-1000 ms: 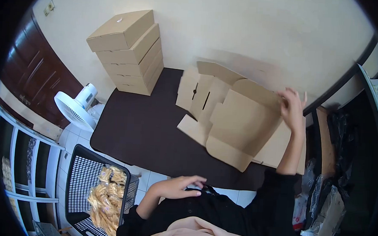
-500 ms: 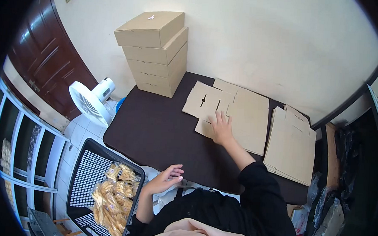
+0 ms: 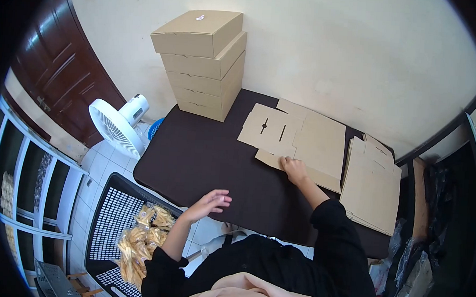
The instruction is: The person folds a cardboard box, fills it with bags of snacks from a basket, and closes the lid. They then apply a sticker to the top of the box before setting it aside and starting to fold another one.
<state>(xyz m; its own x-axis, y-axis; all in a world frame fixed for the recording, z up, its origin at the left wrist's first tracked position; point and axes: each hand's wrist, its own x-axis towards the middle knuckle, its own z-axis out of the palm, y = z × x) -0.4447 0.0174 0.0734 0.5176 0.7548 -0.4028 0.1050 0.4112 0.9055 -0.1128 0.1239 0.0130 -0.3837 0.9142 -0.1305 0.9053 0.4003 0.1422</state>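
Observation:
A flat, unfolded cardboard box lies on the dark brown table, with slots cut in its left panel. My right hand is on its near side, fingers curled in and closed on a flap; the fingertips are partly hidden. Above the table's front edge, my left hand hovers with fingers loosely apart, holding nothing. To the right of the unfolded box rests a pile of flat cardboard sheets.
Several folded cardboard boxes are stacked at the back left of the table. A black plastic basket with bagged yellowish sticks stands at front left. A white fan is beside the table. Plastic wrapping lies at the right.
My right hand has drawn back toward the near flap, and its spread fingers have curled closed. My left hand has risen slightly toward the table. The camera view has shifted a little.

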